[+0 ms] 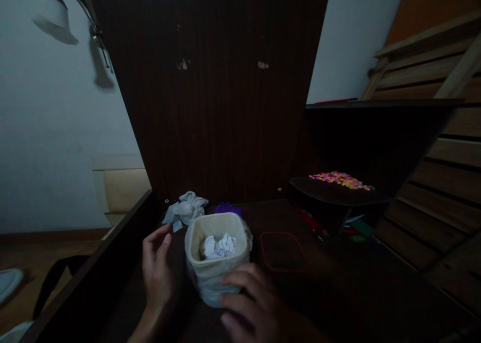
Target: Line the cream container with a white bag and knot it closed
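A small square trash bin [218, 275] stands upright on the dark wooden surface, with a thin whitish plastic bag drawn over its rim and sides. Inside it lies crumpled white paper [220, 246]. My left hand [158, 270] is held to the left of the bin, fingers bent but apart, nothing in it. At the bin's front right, my right hand [255, 300] has its fingers spread by the bag; whether they touch it I cannot tell. Just behind the bin are a crumpled whitish plastic bag [187, 209] and a purple cloth-like piece [229, 209].
An orange-brown square ring [283, 252] lies right of the bin. A tall dark panel [218, 102] rises behind. At right, a rounded shelf [340, 195] carries small pink and yellow pieces [341, 179]. A low raised edge [93, 263] runs along the left.
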The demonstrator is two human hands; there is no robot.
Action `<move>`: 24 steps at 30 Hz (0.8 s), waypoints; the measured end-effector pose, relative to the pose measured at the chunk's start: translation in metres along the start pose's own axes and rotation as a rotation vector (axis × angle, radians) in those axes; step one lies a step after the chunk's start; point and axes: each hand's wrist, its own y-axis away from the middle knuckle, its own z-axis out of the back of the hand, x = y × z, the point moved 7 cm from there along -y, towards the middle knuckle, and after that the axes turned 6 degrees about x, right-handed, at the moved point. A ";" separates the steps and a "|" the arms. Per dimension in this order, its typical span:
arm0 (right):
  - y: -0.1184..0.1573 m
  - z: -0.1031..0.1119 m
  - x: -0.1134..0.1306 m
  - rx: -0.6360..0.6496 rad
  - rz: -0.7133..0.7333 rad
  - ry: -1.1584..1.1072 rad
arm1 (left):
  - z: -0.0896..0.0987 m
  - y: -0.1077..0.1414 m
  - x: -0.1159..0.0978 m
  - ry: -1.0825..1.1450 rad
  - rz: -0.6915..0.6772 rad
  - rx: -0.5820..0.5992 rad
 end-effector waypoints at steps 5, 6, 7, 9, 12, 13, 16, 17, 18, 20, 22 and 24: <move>-0.028 -0.059 0.036 0.039 0.259 0.178 | -0.025 0.027 -0.060 0.126 0.038 -0.023; -0.031 -0.068 0.036 0.071 0.249 0.190 | -0.028 0.032 -0.065 0.136 0.060 -0.015; -0.034 -0.074 0.035 0.101 0.228 0.197 | -0.029 0.037 -0.067 0.150 0.069 -0.052; -0.039 -0.076 0.032 0.113 0.157 0.180 | -0.026 0.047 -0.068 0.171 0.034 -0.164; -0.048 -0.056 0.026 0.039 0.030 0.057 | -0.028 0.056 -0.077 0.205 -0.145 -0.201; -0.051 -0.048 0.024 0.019 -0.003 0.008 | -0.029 0.057 -0.083 0.190 -0.228 -0.193; -0.057 -0.025 0.009 -0.051 -0.112 -0.064 | -0.028 0.057 -0.102 0.065 -0.445 -0.163; -0.056 -0.018 0.000 -0.088 -0.163 -0.070 | -0.027 0.054 -0.106 0.020 -0.486 -0.143; -0.054 -0.011 -0.011 -0.134 -0.213 -0.071 | -0.025 0.050 -0.107 -0.017 -0.507 -0.116; -0.046 0.002 -0.037 -0.224 -0.314 -0.062 | -0.016 0.038 -0.100 -0.089 -0.504 -0.090; -0.032 0.013 -0.068 -0.272 -0.409 -0.037 | -0.006 0.023 -0.082 -0.192 -0.447 -0.035; -0.013 0.018 -0.102 -0.247 -0.522 -0.004 | 0.000 0.006 -0.054 -0.352 -0.352 0.083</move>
